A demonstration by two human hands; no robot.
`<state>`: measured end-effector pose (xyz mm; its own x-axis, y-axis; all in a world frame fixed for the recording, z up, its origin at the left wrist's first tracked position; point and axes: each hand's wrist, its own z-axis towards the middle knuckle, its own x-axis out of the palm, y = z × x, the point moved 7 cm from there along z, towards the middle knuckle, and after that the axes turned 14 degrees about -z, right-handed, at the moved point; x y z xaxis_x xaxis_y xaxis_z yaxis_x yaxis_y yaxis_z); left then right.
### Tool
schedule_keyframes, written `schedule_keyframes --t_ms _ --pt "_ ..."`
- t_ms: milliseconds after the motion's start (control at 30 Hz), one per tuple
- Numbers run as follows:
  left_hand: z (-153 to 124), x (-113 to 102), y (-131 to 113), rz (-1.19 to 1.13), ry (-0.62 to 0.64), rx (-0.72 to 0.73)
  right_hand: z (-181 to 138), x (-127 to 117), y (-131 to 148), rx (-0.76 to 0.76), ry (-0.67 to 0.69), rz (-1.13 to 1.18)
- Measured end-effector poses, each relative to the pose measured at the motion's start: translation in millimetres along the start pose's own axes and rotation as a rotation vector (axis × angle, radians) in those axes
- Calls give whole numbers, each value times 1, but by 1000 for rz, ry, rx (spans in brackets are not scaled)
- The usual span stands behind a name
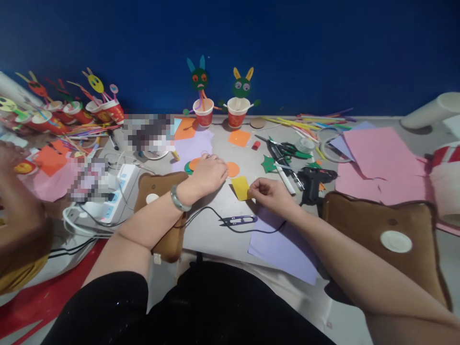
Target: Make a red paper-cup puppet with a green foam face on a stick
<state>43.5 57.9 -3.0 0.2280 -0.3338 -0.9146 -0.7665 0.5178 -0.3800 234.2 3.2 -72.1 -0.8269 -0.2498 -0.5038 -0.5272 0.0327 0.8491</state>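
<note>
My right hand [271, 192] pinches the right edge of a small yellow paper piece [240, 187] lying on the grey table. Palm down, my left hand [208, 173] rests with curled fingers over an orange paper disc [232, 169] and a green disc [188, 167]; what its fingertips hold is hidden. A grey bracelet [178, 199] sits on my left wrist. Small purple-handled snips [237, 220] lie in front of me, beside a lilac paper sheet [283, 249].
Two paper-cup rabbit figures [203, 98] [238, 100] stand at the blue wall. Scissors, markers and a black glue gun [313, 181] lie right of centre. Pink paper [377, 158], brown pads [391, 239] [158, 191], a power strip [115, 189] and another person's arm [17, 206] at the left.
</note>
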Motion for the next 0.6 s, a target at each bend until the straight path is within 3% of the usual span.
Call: schedule_keyframes --t_ms 233,600 --pt "-18 21 -20 169 162 -11 2 0 -13 33 -35 -32" --pt "-28 22 -17 242 195 -41 2 1 -7 60 -15 -41"
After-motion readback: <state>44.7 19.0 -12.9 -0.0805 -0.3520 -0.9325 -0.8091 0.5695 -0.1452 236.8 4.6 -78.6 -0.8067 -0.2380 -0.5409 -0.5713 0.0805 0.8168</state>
